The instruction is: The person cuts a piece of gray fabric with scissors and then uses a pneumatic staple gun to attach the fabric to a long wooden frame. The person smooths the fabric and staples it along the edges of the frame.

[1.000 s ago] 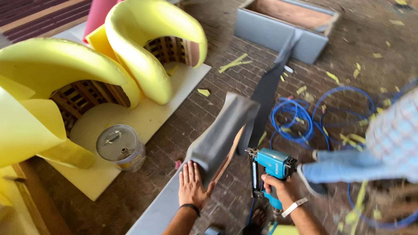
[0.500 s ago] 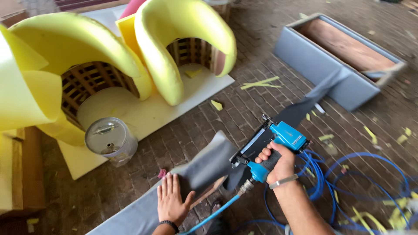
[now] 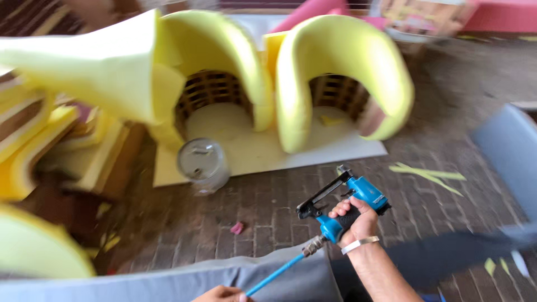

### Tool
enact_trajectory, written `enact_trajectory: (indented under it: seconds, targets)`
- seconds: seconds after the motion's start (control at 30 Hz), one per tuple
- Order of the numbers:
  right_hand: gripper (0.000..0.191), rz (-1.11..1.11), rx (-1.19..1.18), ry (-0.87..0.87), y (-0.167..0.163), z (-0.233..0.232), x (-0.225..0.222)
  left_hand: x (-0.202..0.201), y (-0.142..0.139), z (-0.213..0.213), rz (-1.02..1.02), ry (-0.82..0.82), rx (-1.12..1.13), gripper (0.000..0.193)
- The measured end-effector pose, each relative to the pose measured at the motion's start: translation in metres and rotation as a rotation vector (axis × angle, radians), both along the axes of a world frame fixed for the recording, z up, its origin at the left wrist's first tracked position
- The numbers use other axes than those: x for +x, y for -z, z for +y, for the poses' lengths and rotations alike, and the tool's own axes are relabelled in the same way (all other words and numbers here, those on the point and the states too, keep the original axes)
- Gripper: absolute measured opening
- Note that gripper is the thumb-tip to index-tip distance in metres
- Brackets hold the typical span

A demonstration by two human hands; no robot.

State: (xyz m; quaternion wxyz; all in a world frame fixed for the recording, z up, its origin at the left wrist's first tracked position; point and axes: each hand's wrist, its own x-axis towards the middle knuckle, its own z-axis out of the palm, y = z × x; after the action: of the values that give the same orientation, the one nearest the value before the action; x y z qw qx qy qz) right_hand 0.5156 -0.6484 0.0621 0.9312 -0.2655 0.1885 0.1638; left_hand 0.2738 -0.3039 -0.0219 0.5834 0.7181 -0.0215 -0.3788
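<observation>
Upholstery workshop: wooden chair frames padded with yellow foam (image 3: 341, 72), grey fabric (image 3: 224, 279), a blue pneumatic stapler (image 3: 347, 204) and foam offcuts (image 3: 428, 174) on a brick floor (image 3: 268, 212)

Glossy blue plastic staple gun (image 3: 348, 204)

The right hand (image 3: 353, 219) was raised above the grey fabric (image 3: 224, 279), fingers curled tight around a blue staple gun (image 3: 344, 204), wrist banded, forearm angling down-right. The left hand (image 3: 221, 294) lay low on that fabric, only knuckles showing.
</observation>
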Motion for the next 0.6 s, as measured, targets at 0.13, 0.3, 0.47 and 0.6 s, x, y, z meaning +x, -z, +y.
enact_trajectory:
  seconds: [0.13, 0.3, 0.47, 0.6]
  targets:
    - [0.019, -0.064, 0.143, -0.246, 0.003, 0.053, 0.087, -0.042, -0.046, 0.032, 0.149, -0.379, 0.633, 0.034]
    - [0.025, -0.23, 0.351, -0.756, -0.021, 0.155, 0.158, -0.069, -0.123, 0.006, 0.188, -0.835, 1.591, 0.052]
    - [0.018, -0.444, 0.64, -1.337, -0.097, 0.244, 0.206, -0.037, -0.171, -0.049, 0.608, -1.095, 1.537, 0.043]
    - [0.018, -0.543, 0.525, -1.476, -0.155, 0.287, 0.2, -0.056, -0.177, -0.104, 0.798, -0.993, 1.121, 0.041]
